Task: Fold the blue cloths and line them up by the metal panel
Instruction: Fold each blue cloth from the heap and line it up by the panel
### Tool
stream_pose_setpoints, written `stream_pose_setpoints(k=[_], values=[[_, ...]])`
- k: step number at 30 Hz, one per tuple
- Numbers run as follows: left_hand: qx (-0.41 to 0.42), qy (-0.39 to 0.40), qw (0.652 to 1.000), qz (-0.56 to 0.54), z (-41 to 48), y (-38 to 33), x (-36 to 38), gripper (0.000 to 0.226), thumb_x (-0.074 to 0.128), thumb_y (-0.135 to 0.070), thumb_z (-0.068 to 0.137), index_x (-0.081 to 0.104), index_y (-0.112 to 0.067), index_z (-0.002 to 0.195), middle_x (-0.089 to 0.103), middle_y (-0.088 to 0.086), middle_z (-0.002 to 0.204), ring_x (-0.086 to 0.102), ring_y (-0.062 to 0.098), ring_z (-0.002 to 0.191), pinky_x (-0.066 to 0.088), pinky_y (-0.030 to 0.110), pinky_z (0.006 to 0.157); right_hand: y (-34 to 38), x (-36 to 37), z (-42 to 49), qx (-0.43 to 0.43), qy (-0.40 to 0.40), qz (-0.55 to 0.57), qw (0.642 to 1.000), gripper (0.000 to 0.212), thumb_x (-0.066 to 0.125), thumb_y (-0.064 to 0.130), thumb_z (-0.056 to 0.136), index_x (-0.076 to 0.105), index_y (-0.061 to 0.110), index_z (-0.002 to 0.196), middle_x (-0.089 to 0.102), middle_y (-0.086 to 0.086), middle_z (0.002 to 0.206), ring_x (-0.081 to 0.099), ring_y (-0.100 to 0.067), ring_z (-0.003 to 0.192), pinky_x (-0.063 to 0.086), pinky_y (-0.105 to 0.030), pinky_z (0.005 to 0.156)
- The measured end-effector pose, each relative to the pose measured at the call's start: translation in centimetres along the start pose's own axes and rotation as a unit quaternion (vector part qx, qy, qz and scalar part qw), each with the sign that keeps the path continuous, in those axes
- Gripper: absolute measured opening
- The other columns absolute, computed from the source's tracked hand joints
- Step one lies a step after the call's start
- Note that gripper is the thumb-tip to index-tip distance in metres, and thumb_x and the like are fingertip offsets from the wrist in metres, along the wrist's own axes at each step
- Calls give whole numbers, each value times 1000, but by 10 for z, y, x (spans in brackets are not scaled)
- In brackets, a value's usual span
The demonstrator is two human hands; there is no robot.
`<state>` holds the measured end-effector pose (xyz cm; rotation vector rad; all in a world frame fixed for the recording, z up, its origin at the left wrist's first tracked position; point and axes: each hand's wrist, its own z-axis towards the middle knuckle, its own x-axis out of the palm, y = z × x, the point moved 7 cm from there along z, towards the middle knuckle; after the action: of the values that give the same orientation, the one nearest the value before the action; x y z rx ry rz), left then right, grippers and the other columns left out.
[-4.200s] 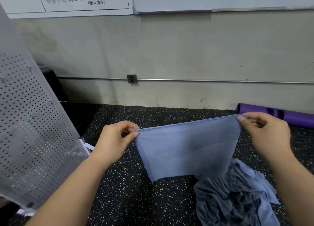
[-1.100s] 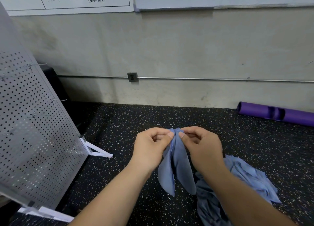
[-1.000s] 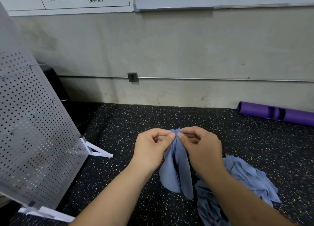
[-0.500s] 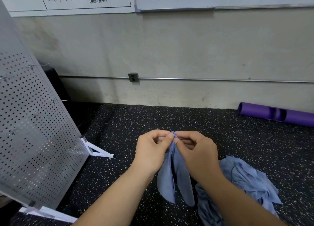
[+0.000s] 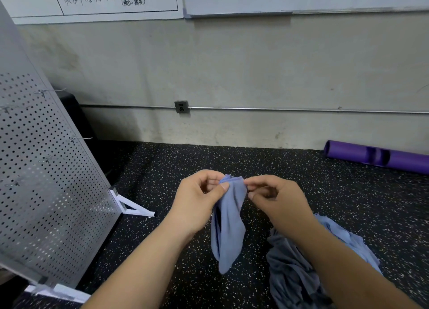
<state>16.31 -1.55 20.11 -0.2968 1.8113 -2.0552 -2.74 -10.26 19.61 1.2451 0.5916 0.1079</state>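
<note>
Clerk: First entry, the cloth in hand?

Checker: One blue cloth [image 5: 229,227], doubled into a narrow strip. It was held in the air at centre, above the dark speckled floor [image 5: 176,274]. Its long axis ran up and down, with the gathered edge at the top and the loose tip pointing down toward the near side.

Clerk: Left hand?

Checker: Left hand [image 5: 197,199], fingers curled. Thumb and forefinger pinched the top left of the gathered edge.

Clerk: Right hand?

Checker: Right hand [image 5: 276,199], just right of the left one. Thumb and forefinger nipped the top right of the same edge, and the other fingers were tucked in.

Clerk: Stock not yet folded?

Checker: One heap of crumpled blue cloths [image 5: 301,274], on the floor at near right. The right forearm partly hid it. The hanging strip was just left of the heap.

Clerk: The panel?

Checker: One grey perforated metal panel [image 5: 46,169], leaning on white feet [image 5: 137,209] along the left side. It carried wire hooks and stood well apart from the held cloth.

Clerk: Far side?

Checker: One purple roll [image 5: 383,156], lying at far right by the wall [image 5: 255,65]. One conduit pipe [image 5: 290,109] with a socket box [image 5: 181,107] ran along the wall. Whiteboards [image 5: 104,0] with handwriting hung above.
</note>
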Motion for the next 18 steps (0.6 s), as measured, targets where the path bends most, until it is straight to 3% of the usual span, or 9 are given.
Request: stream_pose_setpoints(k=[5,8,14,18], values=[[45,66,995,67,-1,-9,-6,16,71,-2,100,77,-17,104,75,-10,91,65,4,86,52,18,81,-2,-11,2,-32,42,-129,990,44,88,26,85,71,52,117,62,27,119,61,4,110,57,-22,89],[54,76,993,72,-1,-11,-7,20,71,-4,99,77,-22,105,71,-14,90,63,6,89,52,23,84,0,-9,2,-62,93,-188,976,39,89,34,83,70,54,112,54,32,124,54,9,117,45,-13,95],[60,74,995,25,-1,-12,-9,26,73,-4,99,78,-28,105,74,1,99,65,14,96,55,36,92,-2,-3,0,-79,157,-210,962,32,87,46,83,68,59,106,52,32,133,51,5,126,44,-30,106],[66,57,996,-3,0,-17,-13,25,72,-1,98,78,-25,103,72,-4,91,62,13,90,53,23,83,1,-3,-1,-71,185,-196,960,22,79,58,88,72,51,108,53,33,133,53,8,125,42,-29,107]])
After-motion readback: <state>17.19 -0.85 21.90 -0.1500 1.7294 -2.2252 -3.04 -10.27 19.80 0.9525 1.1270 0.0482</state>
